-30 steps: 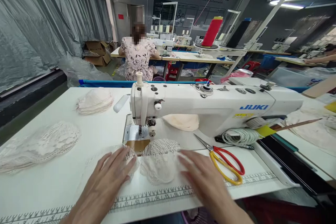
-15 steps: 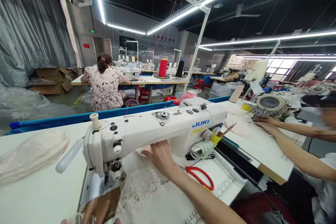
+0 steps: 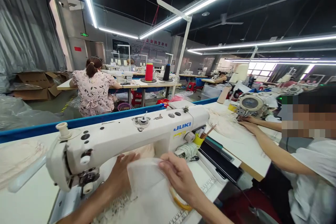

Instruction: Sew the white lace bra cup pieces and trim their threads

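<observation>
My right hand pinches the upper right corner of a thin white fabric piece, raised in front of the white JUKI sewing machine. My left hand reaches under the machine's arm, touching the fabric's left side. Its fingers are blurred and partly behind the fabric, so its grip is unclear. Loose white threads lie below on the machine bed. A yellow scissor handle shows under my right wrist. Paler fabric lies behind my hands under the arm.
On the left lies a fabric stack beside a pale, long-handled object. Coiled cord and a yellow cup stand right of the machine. A co-worker's arms work at the neighbouring machine. Another person sits ahead.
My right hand has come out from under the arm with a fabric corner in its fingers. My left hand has moved from near the needle up and right to the fabric. The view has shifted rightward.
</observation>
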Demonstrator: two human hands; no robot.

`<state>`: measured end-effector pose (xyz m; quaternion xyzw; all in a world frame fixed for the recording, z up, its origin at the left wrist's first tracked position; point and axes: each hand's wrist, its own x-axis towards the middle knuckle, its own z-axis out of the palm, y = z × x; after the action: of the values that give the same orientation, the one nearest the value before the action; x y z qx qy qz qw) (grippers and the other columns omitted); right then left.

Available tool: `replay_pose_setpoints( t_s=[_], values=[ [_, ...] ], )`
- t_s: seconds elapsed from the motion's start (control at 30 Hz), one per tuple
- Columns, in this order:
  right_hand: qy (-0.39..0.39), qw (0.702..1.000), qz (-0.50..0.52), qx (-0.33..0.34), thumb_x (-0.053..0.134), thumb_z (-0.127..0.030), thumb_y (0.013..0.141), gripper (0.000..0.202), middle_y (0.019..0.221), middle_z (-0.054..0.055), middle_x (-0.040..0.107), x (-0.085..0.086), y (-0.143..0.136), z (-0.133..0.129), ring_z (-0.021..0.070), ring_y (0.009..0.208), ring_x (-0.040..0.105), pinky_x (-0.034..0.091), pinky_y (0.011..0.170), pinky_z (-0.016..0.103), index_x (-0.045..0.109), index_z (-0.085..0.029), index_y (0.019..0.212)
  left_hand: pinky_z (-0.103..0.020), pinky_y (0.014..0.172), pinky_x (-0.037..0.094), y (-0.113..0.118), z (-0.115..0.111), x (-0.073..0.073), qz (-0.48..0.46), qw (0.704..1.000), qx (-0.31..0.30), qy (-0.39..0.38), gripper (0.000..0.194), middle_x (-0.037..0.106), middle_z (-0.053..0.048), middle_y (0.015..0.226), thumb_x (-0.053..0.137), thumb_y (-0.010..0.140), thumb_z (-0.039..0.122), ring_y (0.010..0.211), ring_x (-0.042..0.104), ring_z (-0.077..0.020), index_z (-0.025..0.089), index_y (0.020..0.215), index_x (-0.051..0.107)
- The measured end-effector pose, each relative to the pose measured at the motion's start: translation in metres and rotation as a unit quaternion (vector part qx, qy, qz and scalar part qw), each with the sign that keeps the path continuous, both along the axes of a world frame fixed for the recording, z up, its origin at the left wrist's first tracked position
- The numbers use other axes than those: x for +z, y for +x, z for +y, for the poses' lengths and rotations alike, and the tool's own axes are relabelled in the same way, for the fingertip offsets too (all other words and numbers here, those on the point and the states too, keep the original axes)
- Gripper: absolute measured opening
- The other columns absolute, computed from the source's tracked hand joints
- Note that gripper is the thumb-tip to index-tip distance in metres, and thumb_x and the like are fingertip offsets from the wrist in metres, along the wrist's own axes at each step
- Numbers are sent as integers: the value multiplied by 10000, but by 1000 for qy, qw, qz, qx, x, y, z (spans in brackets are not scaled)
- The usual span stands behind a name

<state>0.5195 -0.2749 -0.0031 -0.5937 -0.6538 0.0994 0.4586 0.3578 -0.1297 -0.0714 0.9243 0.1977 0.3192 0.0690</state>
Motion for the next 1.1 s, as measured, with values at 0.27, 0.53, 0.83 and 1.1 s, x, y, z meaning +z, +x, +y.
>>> replay_pose_setpoints(
  t_s=[0.27,0.53,0.83,1.1],
  values=[
    [-106,988,107,38,528,-514,826,461,428,-72,334,9,-5,-25,52,376,328,213,374,183,438,-169,534,-336,835,496,-15,-79,46,-71,913,-117,-384,552,646,-80,1107,541,828,342,969,615,-226,235,1349,393],
    [-196,951,160,179,601,-506,776,396,451,-70,420,12,-37,-53,64,411,386,273,400,172,481,-167,609,-208,567,442,-61,-136,70,-98,858,-55,-502,250,625,-7,617,558,824,392,575,560,-136,168,788,662],
    [-289,839,313,339,609,-620,716,610,849,20,575,-39,-111,-92,117,734,549,428,646,240,493,-175,1117,-256,682,540,-144,-207,15,-346,550,31,-759,343,691,-21,761,791,645,351,719,671,-179,168,906,664],
    [-305,814,411,274,619,-666,678,741,1077,113,538,-75,-142,-144,207,981,535,462,736,298,439,-199,1224,-296,849,535,-159,-242,-16,-522,493,136,-682,416,711,-8,912,839,551,350,962,649,-228,203,896,659]
  ],
)
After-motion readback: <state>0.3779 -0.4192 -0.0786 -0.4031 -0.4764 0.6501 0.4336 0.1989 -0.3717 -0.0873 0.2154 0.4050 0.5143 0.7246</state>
